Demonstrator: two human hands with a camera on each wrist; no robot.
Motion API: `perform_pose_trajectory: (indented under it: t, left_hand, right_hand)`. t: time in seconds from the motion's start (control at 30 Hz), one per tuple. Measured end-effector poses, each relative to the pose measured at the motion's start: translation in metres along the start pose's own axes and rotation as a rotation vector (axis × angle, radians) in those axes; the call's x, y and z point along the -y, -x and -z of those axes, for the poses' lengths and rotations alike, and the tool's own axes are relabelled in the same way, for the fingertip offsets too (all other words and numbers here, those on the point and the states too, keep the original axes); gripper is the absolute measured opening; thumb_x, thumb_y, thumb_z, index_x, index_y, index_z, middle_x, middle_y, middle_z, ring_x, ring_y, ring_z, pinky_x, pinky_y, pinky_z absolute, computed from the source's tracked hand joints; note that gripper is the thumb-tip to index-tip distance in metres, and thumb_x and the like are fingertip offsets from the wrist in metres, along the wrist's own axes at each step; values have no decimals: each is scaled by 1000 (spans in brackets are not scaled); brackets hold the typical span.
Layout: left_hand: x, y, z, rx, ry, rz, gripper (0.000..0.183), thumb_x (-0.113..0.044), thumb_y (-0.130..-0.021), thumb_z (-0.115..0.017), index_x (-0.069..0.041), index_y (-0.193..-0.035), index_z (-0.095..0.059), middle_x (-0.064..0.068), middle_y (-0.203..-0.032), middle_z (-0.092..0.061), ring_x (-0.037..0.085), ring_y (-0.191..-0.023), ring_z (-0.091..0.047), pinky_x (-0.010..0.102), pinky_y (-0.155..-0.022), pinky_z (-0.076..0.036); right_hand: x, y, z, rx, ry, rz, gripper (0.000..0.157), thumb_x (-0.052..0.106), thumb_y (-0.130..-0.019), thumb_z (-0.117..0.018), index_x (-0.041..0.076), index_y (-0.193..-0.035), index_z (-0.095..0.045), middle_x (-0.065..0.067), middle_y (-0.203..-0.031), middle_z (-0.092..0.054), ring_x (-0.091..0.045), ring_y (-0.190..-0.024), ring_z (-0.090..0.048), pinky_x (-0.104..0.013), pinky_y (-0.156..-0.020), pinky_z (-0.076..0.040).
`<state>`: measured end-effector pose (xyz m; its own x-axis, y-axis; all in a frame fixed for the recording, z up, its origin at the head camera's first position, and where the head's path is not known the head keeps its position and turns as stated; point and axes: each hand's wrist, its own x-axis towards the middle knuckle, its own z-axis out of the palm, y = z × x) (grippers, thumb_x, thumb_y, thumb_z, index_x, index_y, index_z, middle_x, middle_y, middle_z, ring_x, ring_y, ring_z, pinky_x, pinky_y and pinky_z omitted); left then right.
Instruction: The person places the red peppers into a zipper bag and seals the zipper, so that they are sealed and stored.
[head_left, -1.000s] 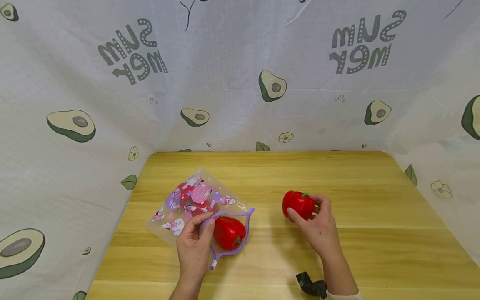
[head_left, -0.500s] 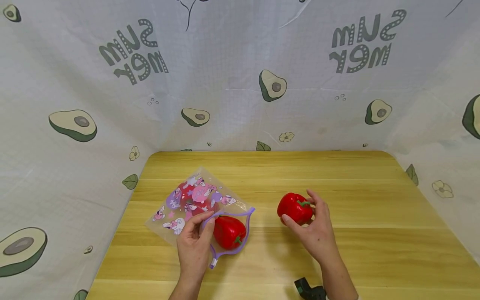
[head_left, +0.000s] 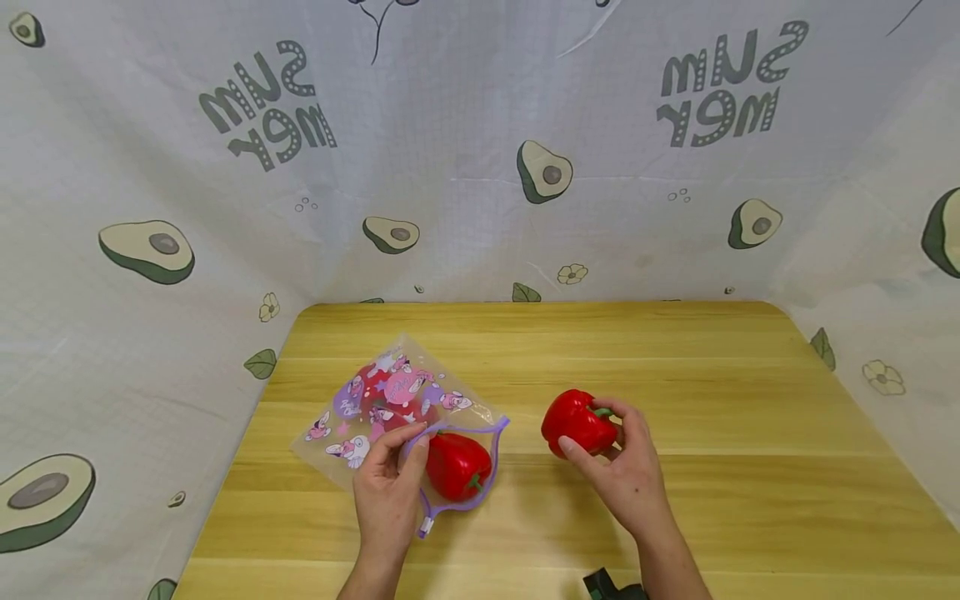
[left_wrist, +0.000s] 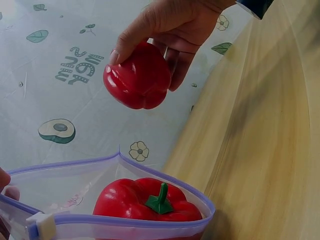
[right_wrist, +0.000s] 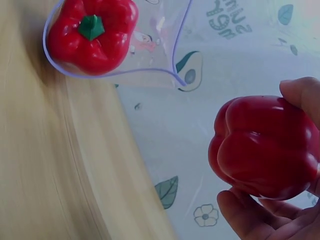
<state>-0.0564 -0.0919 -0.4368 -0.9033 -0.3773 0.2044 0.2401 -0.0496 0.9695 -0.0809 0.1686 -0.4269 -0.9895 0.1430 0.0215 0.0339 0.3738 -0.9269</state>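
Note:
My left hand (head_left: 392, 492) pinches the near edge of a clear zip bag (head_left: 318, 468) printed with pink and purple cartoon figures. The bag's purple-rimmed mouth gapes to the right, and a white slider (left_wrist: 46, 227) sits on the zip. Inside that mouth lies a red bell pepper (head_left: 459, 468) with a green stem; more red shapes show blurrily through the print behind it. Above the table, right of the bag, my right hand (head_left: 626, 475) grips a second red bell pepper (head_left: 573, 423), thumb on one side and fingers on the other. This pepper is apart from the bag.
A light wooden table (head_left: 750, 467) carries the bag. White cloth (head_left: 465, 108) printed with avocados and leaves hangs behind and at both sides. A black device (head_left: 611, 587) shows beside the right wrist at the bottom edge.
My right hand has moved leftward with its pepper, closer to the bag mouth, and the pepper has turned a little. My left hand and the bag look unmoved.

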Motion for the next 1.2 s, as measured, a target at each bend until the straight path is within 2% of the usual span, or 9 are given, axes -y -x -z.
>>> perform_pose_trajectory:
  t: [0.17,0.33,0.57,0.77,0.97,1.07,1.2]
  left_hand:
    - [0,0,0,-1,10,4,19,4,-94,-67,8,-112,-69,21,-113,-67,9,-105,-70,18,-97,-56]
    - [0,0,0,-8,4,12,18,4,-94,-68,7,-111,-70,18,-113,-69,9,-106,-70,19,-98,-55]
    - [0,0,0,-9,13,13,18,4,-94,-68,7,-111,-69,21,-113,-69,12,-107,-71,19,-98,-55]
    - [1,0,0,-8,33,15,18,4,-94,-68,7,-111,-69,26,-112,-69,13,-105,-71,20,-97,-56]
    - [1,0,0,-8,11,17,18,4,-94,-67,6,-112,-70,19,-112,-70,9,-105,-70,19,-97,-56]
    - [1,1,1,-10,0,20,20,4,-94,-67,6,-113,-70,14,-111,-70,8,-105,-70,18,-97,-56]
    - [1,1,1,-6,-1,18,19,4,-94,-67,6,-113,-69,17,-112,-70,8,-105,-70,18,-97,-56]
  right_hand:
    - [3,4,0,14,-20,-9,70,24,-86,-84,11,-141,-43,-16,-140,-51,-36,-112,-65,-19,-76,-58]
    - [4,8,-1,20,-29,-1,70,23,-84,-86,13,-140,-46,-16,-135,-59,-35,-110,-66,-20,-77,-59]
    - [5,13,-7,30,-90,-7,69,16,-81,-88,12,-137,-48,-13,-133,-60,-33,-108,-67,-21,-79,-61]
    - [6,17,-15,61,-156,-4,67,11,-79,-88,9,-130,-45,-7,-141,-53,-17,-110,-67,-21,-84,-60]
    - [6,21,-20,81,-210,13,63,6,-78,-88,7,-125,-45,-9,-138,-54,-7,-105,-67,-22,-80,-62]
    - [5,22,-22,87,-219,19,62,7,-80,-87,7,-127,-46,-13,-136,-58,-9,-106,-69,-24,-79,-62]
    - [4,23,-24,97,-213,38,58,10,-85,-83,9,-131,-48,-16,-132,-62,-18,-105,-70,-26,-79,-63]
